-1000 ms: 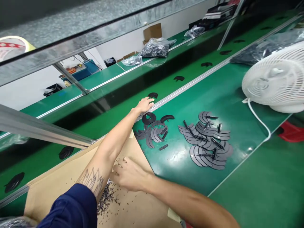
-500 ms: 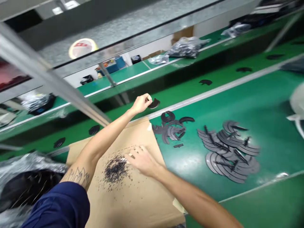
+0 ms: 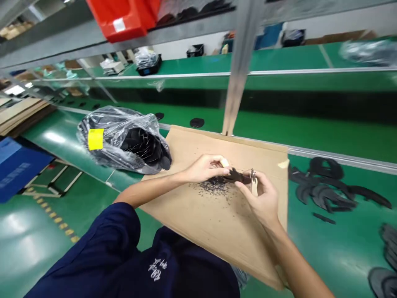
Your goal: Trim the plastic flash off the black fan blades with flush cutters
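My left hand (image 3: pixel 206 169) is closed on one end of a dark, thin plastic part (image 3: pixel 234 175), with a pale cover on one fingertip. My right hand (image 3: pixel 263 196) pinches the other end of it. A small metallic tool (image 3: pixel 253 177) shows at the right fingers; blur hides its kind. Both hands are above a brown cardboard sheet (image 3: pixel 198 219). Beneath them lies a scatter of small black bits (image 3: pixel 214 188), partly covered by the left hand and the part.
A clear plastic bag (image 3: pixel 118 120) of black parts sits left of the cardboard. Dark curved parts (image 3: pixel 325 190) lie on the green table (image 3: pixel 313 244) at right. A metal post (image 3: pixel 238 74) rises behind the cardboard. A red bin (image 3: pixel 124 18) is on the overhead shelf.
My left hand has come back from the green strip behind the cardboard and now has a dark part. My right hand has come up to meet it. The view has swung left.
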The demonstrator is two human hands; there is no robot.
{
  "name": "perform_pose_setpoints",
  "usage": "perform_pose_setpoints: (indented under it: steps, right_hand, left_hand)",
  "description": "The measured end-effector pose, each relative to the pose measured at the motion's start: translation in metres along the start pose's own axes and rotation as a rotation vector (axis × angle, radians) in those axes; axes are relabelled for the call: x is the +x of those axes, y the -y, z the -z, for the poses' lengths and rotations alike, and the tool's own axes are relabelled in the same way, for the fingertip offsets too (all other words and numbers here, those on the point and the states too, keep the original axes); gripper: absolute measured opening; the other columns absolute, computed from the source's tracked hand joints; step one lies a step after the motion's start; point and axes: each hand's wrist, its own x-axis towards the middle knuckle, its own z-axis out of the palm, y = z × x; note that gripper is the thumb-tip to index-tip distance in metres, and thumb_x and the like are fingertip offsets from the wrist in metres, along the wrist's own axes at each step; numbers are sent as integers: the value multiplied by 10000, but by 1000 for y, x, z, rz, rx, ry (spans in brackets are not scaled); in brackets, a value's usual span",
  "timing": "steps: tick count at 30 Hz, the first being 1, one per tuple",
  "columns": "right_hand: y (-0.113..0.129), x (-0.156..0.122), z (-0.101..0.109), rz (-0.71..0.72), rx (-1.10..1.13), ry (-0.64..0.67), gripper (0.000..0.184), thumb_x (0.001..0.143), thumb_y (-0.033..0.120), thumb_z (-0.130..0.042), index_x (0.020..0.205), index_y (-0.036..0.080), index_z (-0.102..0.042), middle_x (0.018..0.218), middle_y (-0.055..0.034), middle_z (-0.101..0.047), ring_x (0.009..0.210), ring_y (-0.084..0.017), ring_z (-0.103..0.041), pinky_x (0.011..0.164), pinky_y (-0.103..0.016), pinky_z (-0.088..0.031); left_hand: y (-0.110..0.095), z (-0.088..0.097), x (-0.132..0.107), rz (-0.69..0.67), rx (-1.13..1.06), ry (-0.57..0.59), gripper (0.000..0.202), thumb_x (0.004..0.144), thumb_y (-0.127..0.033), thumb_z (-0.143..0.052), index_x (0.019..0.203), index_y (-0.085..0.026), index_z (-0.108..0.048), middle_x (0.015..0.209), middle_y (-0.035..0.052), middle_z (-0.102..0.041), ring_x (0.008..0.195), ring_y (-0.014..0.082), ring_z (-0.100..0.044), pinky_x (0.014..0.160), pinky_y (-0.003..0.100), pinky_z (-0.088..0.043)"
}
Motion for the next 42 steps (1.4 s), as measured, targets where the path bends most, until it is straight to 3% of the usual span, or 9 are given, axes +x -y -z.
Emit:
perform_pose_setpoints:
  steps: [5, 8, 13, 19, 24, 29, 34, 38, 42]
  right_hand:
    - [17, 7, -28, -36, -11, 112, 274, 889, 491, -687, 890, 224, -627, 764, -4, -603, 725, -194, -593, 713, -340, -518]
    - [14, 13, -36, -141, 13, 106, 340, 853, 518, -720, 769, 232, -556, 646, 42, -457, 587, -147, -445, 571, -294, -420]
    - [0, 19, -39, -264, 46, 75, 533, 787, 604, -765, 637, 257, -389, 593, 71, -305, 542, -117, -271, 512, -287, -286]
    - [-7, 14, -38, -372, 121, 50, 579, 730, 670, -796, 644, 250, -407, 617, 64, -317, 574, -119, -294, 535, -284, -266]
    - [-6, 8, -42, -398, 195, 82, 566, 725, 638, -820, 640, 237, -429, 615, 67, -308, 575, -111, -285, 548, -279, -272]
    - [-2, -2, -44, -454, 267, 110, 486, 733, 604, -830, 680, 226, -529, 614, 58, -404, 578, -118, -360, 566, -285, -363]
    - [-4, -8, -43, -514, 355, 107, 422, 752, 576, -829, 914, 211, -691, 855, -20, -687, 762, -185, -606, 740, -350, -533]
    - [-9, -10, -43, -512, 374, 56, 421, 761, 559, -831, 973, 217, -708, 933, -35, -733, 858, -208, -660, 822, -369, -566]
    - [-10, -11, -43, -531, 378, 92, 398, 760, 551, -837, 934, 216, -710, 874, -18, -715, 796, -189, -647, 780, -348, -570]
  left_hand:
    - [12, 26, -52, -49, 193, -47, 277, 1004, -381, -577, 1144, -144, -617, 1044, 106, -741, 858, 159, -720, 783, 303, -574]
    - [11, 72, -75, -91, 769, -54, 190, 1031, -262, -492, 1070, -157, -645, 978, 94, -728, 879, 188, -680, 796, 329, -539]
    - [22, 134, -96, 122, 1539, 35, 166, 907, -44, -515, 933, -118, -662, 949, 155, -686, 970, 296, -613, 789, 397, -469]
    - [19, 148, -106, 101, 1516, 37, 112, 890, -74, -580, 955, -144, -639, 941, 119, -662, 919, 281, -593, 734, 376, -435]
    - [17, 123, -95, 7, 732, -78, 147, 966, -291, -604, 873, -178, -585, 791, 8, -600, 684, 124, -550, 628, 253, -450]
    - [42, 42, -63, 9, -22, -186, 352, 902, -410, -718, 1152, -206, -578, 848, 3, -648, 714, 106, -641, 617, 211, -545]
    - [56, -5, -47, -40, 40, -313, 321, 906, -336, -720, 1167, -191, -604, 693, -55, -562, 616, 76, -570, 566, 172, -493]
    - [60, -5, -48, -198, 134, -379, 326, 910, -300, -720, 1195, -192, -604, 676, -71, -559, 624, 72, -554, 635, 190, -506]
    - [61, -4, -51, -175, 238, -346, 336, 895, -305, -736, 1177, -179, -602, 692, -58, -598, 635, 81, -572, 646, 203, -508]
